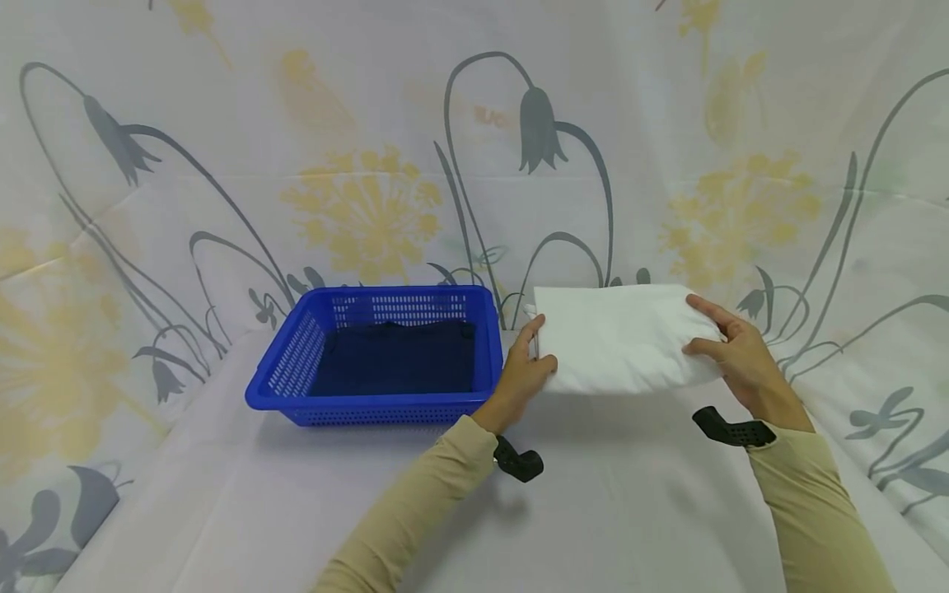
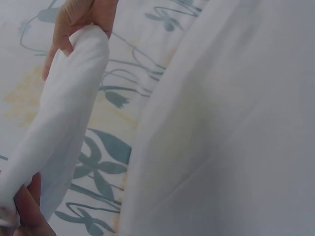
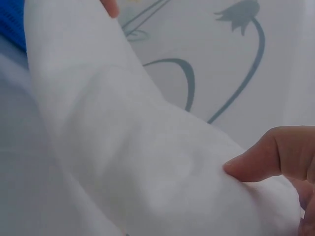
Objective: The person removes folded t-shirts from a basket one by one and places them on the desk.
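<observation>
White folded cloth (image 1: 619, 339) is stretching level between a person's left hand (image 1: 519, 377) and right hand (image 1: 745, 362), both pinching opposite ends, likely to stop it sagging, while a blue perforated basket (image 1: 371, 403) is sitting just left of the left grip.

I see the head view evenly lit, with soft shadows on the white tablecloth (image 1: 608, 511) beneath the folded white cloth (image 1: 623, 338); both wrist views look dimmer, greyer and softer.
</observation>
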Available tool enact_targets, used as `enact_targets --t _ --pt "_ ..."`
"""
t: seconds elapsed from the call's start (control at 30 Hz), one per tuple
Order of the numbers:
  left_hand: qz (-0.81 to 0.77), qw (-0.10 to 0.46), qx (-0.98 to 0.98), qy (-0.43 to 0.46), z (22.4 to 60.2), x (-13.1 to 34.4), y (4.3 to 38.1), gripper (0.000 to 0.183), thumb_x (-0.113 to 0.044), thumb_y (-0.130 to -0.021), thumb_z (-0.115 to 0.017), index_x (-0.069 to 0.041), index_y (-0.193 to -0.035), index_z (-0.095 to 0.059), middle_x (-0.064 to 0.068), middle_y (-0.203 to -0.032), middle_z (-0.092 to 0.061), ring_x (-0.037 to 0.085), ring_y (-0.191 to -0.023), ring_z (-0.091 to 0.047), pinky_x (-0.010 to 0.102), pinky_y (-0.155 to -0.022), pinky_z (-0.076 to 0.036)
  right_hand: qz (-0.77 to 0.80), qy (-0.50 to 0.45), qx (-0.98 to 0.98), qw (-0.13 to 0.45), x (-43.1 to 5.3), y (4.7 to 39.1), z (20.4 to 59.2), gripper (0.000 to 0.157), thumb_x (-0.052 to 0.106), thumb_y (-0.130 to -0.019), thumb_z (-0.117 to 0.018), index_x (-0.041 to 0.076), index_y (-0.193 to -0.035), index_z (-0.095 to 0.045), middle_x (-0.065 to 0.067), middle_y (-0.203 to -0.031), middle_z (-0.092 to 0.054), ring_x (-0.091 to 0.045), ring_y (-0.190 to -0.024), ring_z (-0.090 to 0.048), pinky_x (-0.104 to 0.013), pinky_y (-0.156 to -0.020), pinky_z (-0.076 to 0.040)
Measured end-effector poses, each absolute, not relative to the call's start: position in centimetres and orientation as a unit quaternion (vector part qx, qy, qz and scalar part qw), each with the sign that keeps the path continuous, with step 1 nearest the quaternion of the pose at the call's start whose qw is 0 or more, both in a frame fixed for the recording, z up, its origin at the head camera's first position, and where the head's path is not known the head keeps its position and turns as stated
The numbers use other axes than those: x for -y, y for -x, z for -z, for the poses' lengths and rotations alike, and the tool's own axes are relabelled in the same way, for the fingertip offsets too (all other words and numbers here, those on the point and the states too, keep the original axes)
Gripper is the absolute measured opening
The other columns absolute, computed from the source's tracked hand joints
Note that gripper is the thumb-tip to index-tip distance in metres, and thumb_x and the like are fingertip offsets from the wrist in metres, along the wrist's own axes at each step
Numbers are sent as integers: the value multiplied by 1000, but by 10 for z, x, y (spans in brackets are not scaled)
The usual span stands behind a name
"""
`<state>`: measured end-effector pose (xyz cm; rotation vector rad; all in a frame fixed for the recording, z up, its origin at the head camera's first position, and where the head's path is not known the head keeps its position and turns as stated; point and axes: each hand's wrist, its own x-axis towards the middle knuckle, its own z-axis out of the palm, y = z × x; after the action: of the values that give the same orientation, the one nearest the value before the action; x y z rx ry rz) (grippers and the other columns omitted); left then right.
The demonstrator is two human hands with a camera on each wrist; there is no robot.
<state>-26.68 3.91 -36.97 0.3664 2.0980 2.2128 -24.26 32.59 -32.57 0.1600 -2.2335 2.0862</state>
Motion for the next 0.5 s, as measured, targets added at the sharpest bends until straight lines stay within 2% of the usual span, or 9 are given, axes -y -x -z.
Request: enact_targets --t 0.1,0.2,0.33,0.5 --pt "-720 38 -684 -113 376 -46 268 80 8 -78 -52 -17 -152 -34 -1 -156 -25 16 -142 -17 43 -106 -28 -654 -46 754 37 -332 243 331 78 -7 -88 -63 16 -154 -29 -9 -159 -10 -25 -127 -27 -14 -78 -45" --pt "-721 39 -683 -112 382 -53 269 80 9 -77 -52 -17 -151 -35 -1 -156 -27 17 -142 -17 44 -106 -28 -636 -38 770 32 -338 244 335 77 -4 -89 -63 16 -154 -27 -10 -160 -7 -27 -130 -23 -12 -79 -44" --pt "-723 37 -681 -112 390 -61 273 80 10 -77 -52 -16 -151 -36 -1 -155 -29 18 -142 -17 44 -103 -30 -648 -31 760 20 -345 247 343 78 -5 -89 -63 17 -155 -27 -9 -160 -6 -24 -128 -25 -13 -78 -44" --pt "-716 34 -690 -96 400 -69 277 81 13 -75 -51 -15 -150 -38 4 -155 -28 22 -142 -18 46 -106 -26 -636 -33 771 7 -351 253 354 79 -5 -89 -63 16 -155 -24 -13 -160 -6 -23 -125 -28 -15 -79 -44"
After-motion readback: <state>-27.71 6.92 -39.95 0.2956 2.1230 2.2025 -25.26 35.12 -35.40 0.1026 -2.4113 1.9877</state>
